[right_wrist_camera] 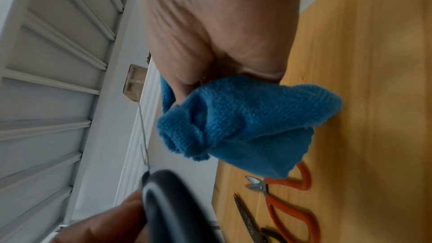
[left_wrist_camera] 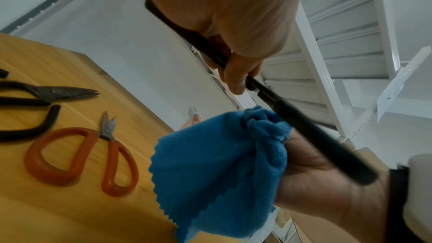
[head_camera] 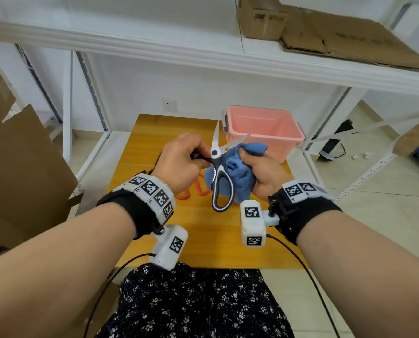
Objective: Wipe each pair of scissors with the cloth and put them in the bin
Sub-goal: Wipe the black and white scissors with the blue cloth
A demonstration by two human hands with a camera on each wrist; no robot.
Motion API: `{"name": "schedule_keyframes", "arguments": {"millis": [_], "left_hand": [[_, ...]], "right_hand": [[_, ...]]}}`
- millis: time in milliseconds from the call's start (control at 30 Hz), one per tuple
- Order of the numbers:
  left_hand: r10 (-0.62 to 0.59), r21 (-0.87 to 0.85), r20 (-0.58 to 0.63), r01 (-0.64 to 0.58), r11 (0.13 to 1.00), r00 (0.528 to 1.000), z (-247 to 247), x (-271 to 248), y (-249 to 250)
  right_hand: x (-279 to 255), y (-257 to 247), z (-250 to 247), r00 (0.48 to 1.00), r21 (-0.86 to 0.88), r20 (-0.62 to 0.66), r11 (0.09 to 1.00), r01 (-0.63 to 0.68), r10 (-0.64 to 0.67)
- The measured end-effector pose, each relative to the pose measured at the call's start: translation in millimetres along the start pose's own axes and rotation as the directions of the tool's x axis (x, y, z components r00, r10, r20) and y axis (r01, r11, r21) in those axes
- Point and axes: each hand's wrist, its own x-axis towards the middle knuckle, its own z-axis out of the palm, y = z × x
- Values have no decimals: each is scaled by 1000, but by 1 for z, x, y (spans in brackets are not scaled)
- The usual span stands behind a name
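Above the table I hold black-and-white kitchen scissors [head_camera: 218, 175] upright, with the blades spread apart and pointing up. My left hand [head_camera: 198, 157] grips one black handle [left_wrist_camera: 236, 66]; the other handle loop hangs free below. My right hand [head_camera: 248, 158] clutches a bunched blue cloth [head_camera: 239, 172] just right of the pivot, under the right blade. The pink bin [head_camera: 264, 132] stands open at the table's back right. Orange-handled scissors [left_wrist_camera: 81, 154] and black scissors [left_wrist_camera: 46, 93] lie on the table beneath my hands.
The wooden table [head_camera: 203, 240] is small, with its front edge near my lap. White metal shelving [head_camera: 154, 52] surrounds and overhangs it. Cardboard boxes [head_camera: 20, 167] stand to the left. Cables run from both wrist cameras.
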Motion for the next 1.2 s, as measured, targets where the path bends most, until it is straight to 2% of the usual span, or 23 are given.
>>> {"name": "schedule_keyframes", "arguments": {"millis": [100, 200, 300, 367, 433, 500, 567, 667, 733, 800, 900, 933, 1033, 1100, 1133, 1200], "left_hand": [[31, 34, -4, -31, 999, 1000, 0, 2, 2], [75, 92, 0, -75, 993, 997, -2, 2, -1], [152, 210, 54, -160, 965, 987, -8, 1, -5], [177, 283, 119, -205, 937, 977, -12, 1, -9], [195, 324, 186, -248, 913, 963, -13, 0, -12], [228, 346, 244, -304, 887, 943, -11, -1, -14], [247, 357, 288, -343, 869, 925, -9, -2, -15], [262, 370, 351, -390, 843, 899, -5, -1, -16], [293, 375, 407, -451, 810, 865, -3, -2, -17], [318, 357, 454, -497, 791, 832, -1, -2, -17], [339, 327, 504, -538, 777, 794, 0, -1, -11], [345, 312, 511, -544, 779, 787, 0, -1, -9], [369, 279, 504, -552, 786, 781, 2, -3, -10], [370, 297, 483, -546, 783, 793, 5, -5, -15], [361, 340, 458, -535, 773, 812, 7, -5, -16], [289, 475, 365, -444, 760, 885, 7, -2, -17]], "right_hand": [[-3, -2, 1, 999, -8, 41, 1000, -7, 8], [-4, -7, -5, 1000, -8, 13, 1000, 27, -26], [-5, -14, -17, 998, -23, -14, 997, 67, -67], [-6, -20, -26, 993, -78, -30, 991, 111, -114], [-8, -30, -32, 977, -230, -37, 953, 198, -212], [-12, -41, -33, 950, -445, 19, 848, 288, -313], [-14, -51, -31, 931, -540, 87, 768, 344, -356], [-18, -62, -22, 910, -661, 217, 632, 404, -354], [-19, -67, -13, 898, -743, 308, 510, 433, -313], [-26, -69, -3, 878, -817, 435, 322, 477, -197], [-30, -59, 11, 821, -817, 569, 78, 572, -52], [-30, -55, 14, 818, -817, 575, 41, 575, 0], [-30, -48, 21, 818, -836, 548, 79, 544, 175], [-30, -46, 22, 812, -834, 545, 39, 550, 208], [-28, -45, 21, 824, -839, 537, 21, 543, 179], [-20, -39, 17, 854, -861, 506, 8, 509, 123]]}}
